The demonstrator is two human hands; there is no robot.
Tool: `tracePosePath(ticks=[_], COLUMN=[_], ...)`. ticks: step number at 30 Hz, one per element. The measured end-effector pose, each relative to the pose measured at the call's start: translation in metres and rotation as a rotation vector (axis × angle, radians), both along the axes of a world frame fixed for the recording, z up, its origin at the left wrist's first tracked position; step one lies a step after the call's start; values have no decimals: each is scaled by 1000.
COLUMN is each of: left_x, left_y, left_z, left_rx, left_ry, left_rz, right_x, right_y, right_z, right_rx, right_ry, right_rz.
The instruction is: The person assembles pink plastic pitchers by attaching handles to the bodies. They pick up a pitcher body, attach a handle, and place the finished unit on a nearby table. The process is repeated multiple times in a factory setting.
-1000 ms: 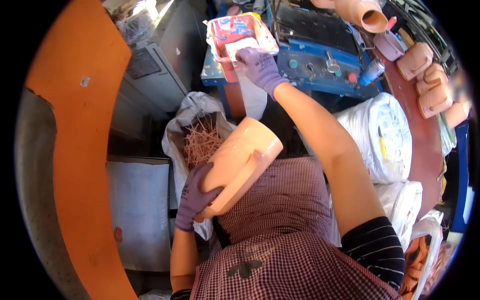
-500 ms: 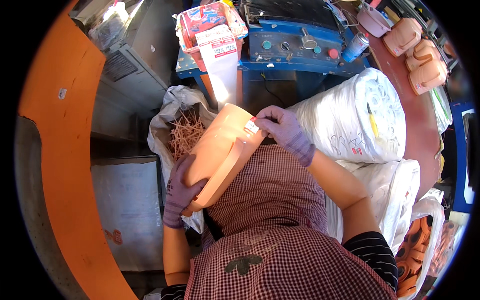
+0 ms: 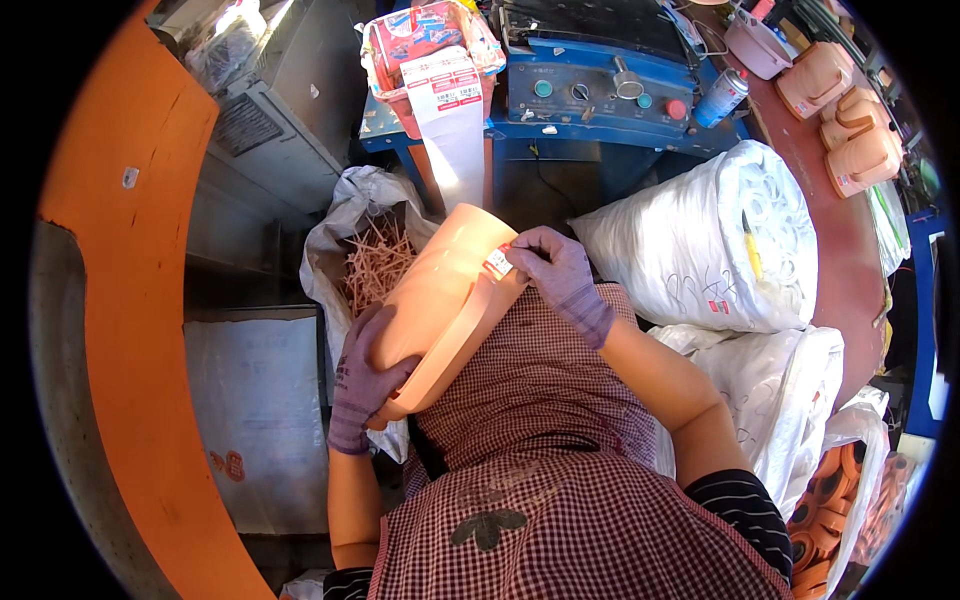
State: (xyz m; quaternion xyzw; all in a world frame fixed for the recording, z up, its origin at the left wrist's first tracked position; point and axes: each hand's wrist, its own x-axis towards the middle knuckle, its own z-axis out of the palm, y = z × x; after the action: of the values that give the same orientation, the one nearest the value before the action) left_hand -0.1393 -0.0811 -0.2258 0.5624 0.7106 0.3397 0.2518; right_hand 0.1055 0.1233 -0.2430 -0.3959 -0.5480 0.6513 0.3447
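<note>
Gripping a peach plastic jug (image 3: 430,275) with left hand (image 3: 362,385), clasped round its near end close to the handle. Held tilted in front of a checked apron (image 3: 580,500), with its far end up and to the right. Working at that far end with right hand (image 3: 563,278): bent fingers, tips touching a small red-and-white label (image 3: 497,262) on the jug's side. Cannot tell whether pinching or only pressing it. Wearing purple gloves on both hands.

Just beyond the jug: seen, an open white sack (image 3: 318,240) containing a tangle of thin peach sticks (image 3: 378,265). Farther ahead: found, a strip of labels (image 3: 450,140) draped over the front of a pink basket (image 3: 402,115) — set beside a blue control panel (image 3: 600,98) with buttons and a lever. Noted near the panel's right end: a blue spray can (image 3: 721,98).

To the right: lying on its side, a bulging white sack (image 3: 650,225), with pale rings showing at one end. Beyond that, on a reddish-brown table (image 3: 848,290): grouped peach jugs (image 3: 862,160) and a pink basin (image 3: 757,47). At lower right: bagged orange parts (image 3: 815,525).

To the left: noted, a flat pale package (image 3: 255,420) — then, outermost, a curved orange panel (image 3: 120,270).
</note>
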Motion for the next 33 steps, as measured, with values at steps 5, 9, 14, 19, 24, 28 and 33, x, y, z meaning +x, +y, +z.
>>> tracePosePath(ticks=[5,9,14,19,24,28,33], left_x=[3,1,-3,-20,-38,-24,-48], left_y=[3,5,9,-10,-65,-55,18], left_z=[4,1,4,-10,-38,-20,5], left_rx=[-18,-12,11,197,480,262,521], left_ry=[22,9,17,-199,-877,-1553,-1384], left_rz=[0,11,-86,95,971,399,84], right_x=[-2,8,25,25,59,88,104], right_y=[-2,16,53,26,-41,-89,-97], right_z=[1,5,-19,35,79,74,43], right_rx=[398,637,-24,-31,13,658,1263], right_ry=[-244,-480,-38,-288,-161,-147,-541], right_rz=[-7,-115,163,518,229,351,615])
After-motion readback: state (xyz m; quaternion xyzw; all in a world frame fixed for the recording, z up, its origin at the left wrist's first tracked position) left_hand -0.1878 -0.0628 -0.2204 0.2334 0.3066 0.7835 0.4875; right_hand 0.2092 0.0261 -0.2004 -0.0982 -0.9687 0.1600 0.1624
